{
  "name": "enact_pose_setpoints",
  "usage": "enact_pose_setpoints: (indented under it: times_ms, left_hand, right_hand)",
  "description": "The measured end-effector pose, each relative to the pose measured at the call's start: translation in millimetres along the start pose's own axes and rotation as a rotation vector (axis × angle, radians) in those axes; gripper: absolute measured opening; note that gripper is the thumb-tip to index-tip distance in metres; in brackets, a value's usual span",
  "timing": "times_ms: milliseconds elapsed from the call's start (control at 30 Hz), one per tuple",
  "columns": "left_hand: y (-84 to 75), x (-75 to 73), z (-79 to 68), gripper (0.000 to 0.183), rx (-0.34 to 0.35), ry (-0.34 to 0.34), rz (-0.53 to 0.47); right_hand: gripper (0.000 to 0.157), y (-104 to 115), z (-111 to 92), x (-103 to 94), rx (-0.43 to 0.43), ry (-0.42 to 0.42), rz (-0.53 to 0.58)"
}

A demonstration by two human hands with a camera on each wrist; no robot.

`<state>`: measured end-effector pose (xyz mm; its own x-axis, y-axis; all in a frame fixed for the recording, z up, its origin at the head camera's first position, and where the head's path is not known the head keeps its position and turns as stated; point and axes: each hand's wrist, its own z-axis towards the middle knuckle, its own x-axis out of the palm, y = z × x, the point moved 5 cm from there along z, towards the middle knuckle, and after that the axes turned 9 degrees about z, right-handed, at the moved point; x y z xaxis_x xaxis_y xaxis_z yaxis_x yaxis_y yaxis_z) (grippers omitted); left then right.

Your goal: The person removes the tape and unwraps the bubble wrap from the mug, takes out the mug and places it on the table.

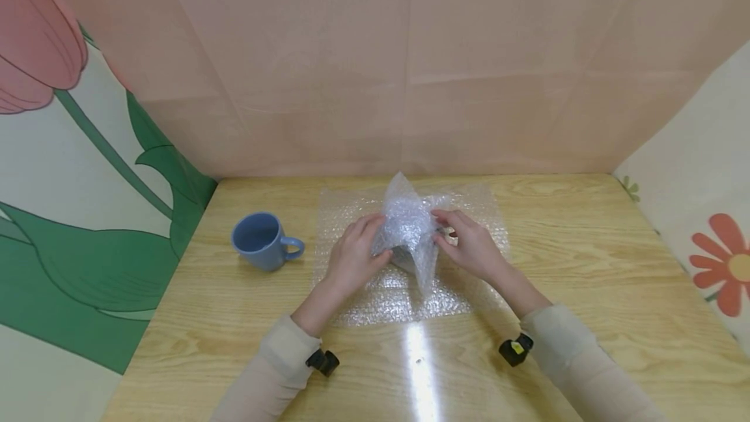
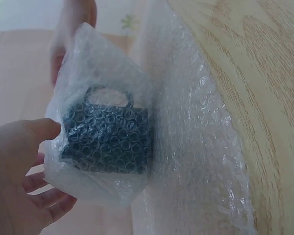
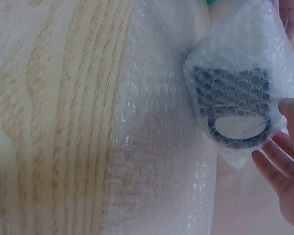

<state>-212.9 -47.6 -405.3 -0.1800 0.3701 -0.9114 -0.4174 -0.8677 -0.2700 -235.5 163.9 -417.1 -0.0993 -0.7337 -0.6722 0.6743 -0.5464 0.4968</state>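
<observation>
A dark mug (image 2: 105, 139) with its handle shows through a folded piece of bubble wrap (image 1: 404, 213) in both wrist views. The wrap rises to a peak around the mug, and one corner hangs toward the near side. On the left edge of the wrap, my left hand (image 1: 356, 254) holds on with thumb and fingers. From the opposite side, near the mug's handle, my right hand (image 1: 471, 245) grips the wrap between thumb and fingers. Beneath the bundle a flat sheet of bubble wrap (image 1: 363, 301) lies on the wooden table.
A blue mug (image 1: 262, 241) stands upright to the left of the sheet, its handle pointing right. A pink backdrop (image 1: 328, 83) borders the table's far edge. Flower-patterned panels rise at the left and right sides.
</observation>
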Motion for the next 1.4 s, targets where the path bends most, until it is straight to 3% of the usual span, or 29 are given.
enact_pose_setpoints:
  times_ms: [500,700,1033,1400]
  left_hand:
    - [4.2,-8.8,-0.2,0.04,0.056,-0.137,-0.053]
    - [7.0,-10.9,0.3,0.032,0.029,-0.142,-0.092]
    - [8.6,-17.6,2.0,0.023,0.043,-0.173,-0.209]
    - [18.9,-23.7,5.4,0.015,0.03,-0.256,-0.198]
  right_hand:
    - [0.055,2.7,-2.4,2.1,0.011,0.0,0.005]
    - [0.056,1.7,-3.0,4.7,0.064,0.014,0.042]
    - [0.058,4.8,-1.5,5.9,0.031,-0.021,-0.002]
    - [0.056,6.9,-1.0,7.0,0.009,-0.045,-0.029]
